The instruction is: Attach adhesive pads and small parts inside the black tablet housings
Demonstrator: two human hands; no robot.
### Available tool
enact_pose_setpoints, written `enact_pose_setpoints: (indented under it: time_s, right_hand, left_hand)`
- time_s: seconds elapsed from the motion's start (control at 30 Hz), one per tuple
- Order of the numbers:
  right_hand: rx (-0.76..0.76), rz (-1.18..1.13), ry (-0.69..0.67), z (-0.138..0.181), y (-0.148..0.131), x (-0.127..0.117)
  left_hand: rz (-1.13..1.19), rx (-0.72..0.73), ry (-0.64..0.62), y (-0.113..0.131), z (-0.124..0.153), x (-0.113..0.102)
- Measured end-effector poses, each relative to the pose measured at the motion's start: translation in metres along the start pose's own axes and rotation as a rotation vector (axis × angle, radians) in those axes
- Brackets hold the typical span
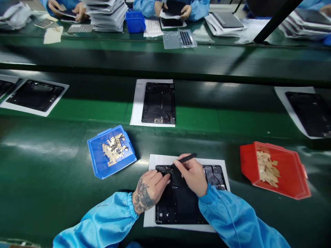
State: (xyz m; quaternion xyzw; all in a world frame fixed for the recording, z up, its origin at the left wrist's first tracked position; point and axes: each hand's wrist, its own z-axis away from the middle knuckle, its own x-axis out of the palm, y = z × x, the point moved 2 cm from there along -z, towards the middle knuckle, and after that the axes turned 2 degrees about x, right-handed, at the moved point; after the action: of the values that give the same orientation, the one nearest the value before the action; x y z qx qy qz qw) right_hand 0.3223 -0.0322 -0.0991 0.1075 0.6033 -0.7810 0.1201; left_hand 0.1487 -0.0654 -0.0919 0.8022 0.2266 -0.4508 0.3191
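Counts one flat black rectangular device housing [183, 203] on white paper [150, 220], one blue plastic bin [96, 155] left of it, one red plastic bin [293, 172] right, four similar housings [153, 103] beyond. Bends the left hand [148, 191] over the near housing's far-left corner, cannot tell if gripping; pinches one slim black pen-like tool [188, 157] there with the right hand [192, 175].

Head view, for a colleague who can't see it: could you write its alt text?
A person's left hand and right hand work at the far left corner of a black panel on white paper, the right holding a black tool. A blue bin sits to the left, a red bin to the right, both holding pale pieces.
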Motion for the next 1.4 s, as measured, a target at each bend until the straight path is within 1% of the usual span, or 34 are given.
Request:
enact_pose_setpoints:
  time_s: [0.3, 0.5, 0.6, 0.83, 1.0, 1.13, 1.2, 1.3, 1.4]
  right_hand:
    - [-0.016, 0.014, 0.010, -0.002, 0.000, 0.000]
    - [-0.034, 0.027, 0.018, -0.002, -0.001, 0.002]
    - [-0.041, 0.035, 0.024, -0.001, -0.001, 0.002]
    - [-0.054, 0.055, 0.028, 0.001, -0.003, 0.002]
    - [-0.079, 0.090, 0.036, 0.001, -0.003, 0.003]
    - [-0.162, 0.171, 0.038, 0.001, -0.005, 0.003]
    - [-0.246, 0.249, 0.049, 0.003, -0.009, 0.003]
    - [-0.413, 0.336, 0.062, 0.008, -0.017, 0.002]
    - [-0.525, 0.320, 0.097, 0.014, -0.023, -0.003]
  left_hand:
    - [0.014, -0.015, -0.020, -0.001, 0.001, 0.002]
    - [0.010, -0.024, -0.001, 0.000, -0.001, -0.001]
    - [-0.025, -0.039, -0.012, 0.000, -0.003, -0.003]
    - [-0.187, -0.107, -0.079, 0.001, -0.006, -0.004]
    - [-0.227, -0.115, -0.096, 0.002, -0.005, -0.001]
    - [-0.261, -0.102, -0.088, 0.003, -0.005, 0.000]
    - [-0.281, -0.093, -0.087, 0.004, -0.005, 0.000]
    - [-0.296, -0.083, -0.076, 0.004, -0.006, -0.001]
    - [-0.288, -0.085, -0.060, 0.005, -0.007, -0.001]
